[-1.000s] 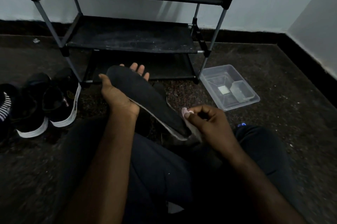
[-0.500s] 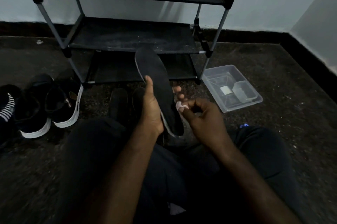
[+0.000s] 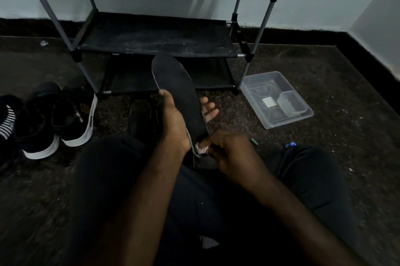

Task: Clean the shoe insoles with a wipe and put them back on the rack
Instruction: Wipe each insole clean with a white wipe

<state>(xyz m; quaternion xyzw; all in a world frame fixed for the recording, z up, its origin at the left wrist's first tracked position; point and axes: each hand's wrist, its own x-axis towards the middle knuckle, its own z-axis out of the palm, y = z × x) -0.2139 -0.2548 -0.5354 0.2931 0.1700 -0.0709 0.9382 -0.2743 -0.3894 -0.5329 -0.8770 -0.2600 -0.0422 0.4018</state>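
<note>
Clearly the wiping was the step in hand. The person sat on the floor facing the rack, and the left hand cradled a dark insole from below, thumb hooked over its near edge and fingers loosely spread past the far edge, toe end tilted up toward the lower shelves. The right hand had its fingertips pinched shut on a small pale wipe, pressed against the heel end of the insole. To my eye, the job would go best with long strokes from heel to toe along the dark face, the left hand bracing underneath so the thin sole did not bow away from the pressure. The wipe looked bunched very small; opening it out would have covered more surface. What seemed to be more insoles lay on the floor just beyond the knees, though too dim to be sure. A pair of shoes stood to the left, a clear plastic tray to the right.
</note>
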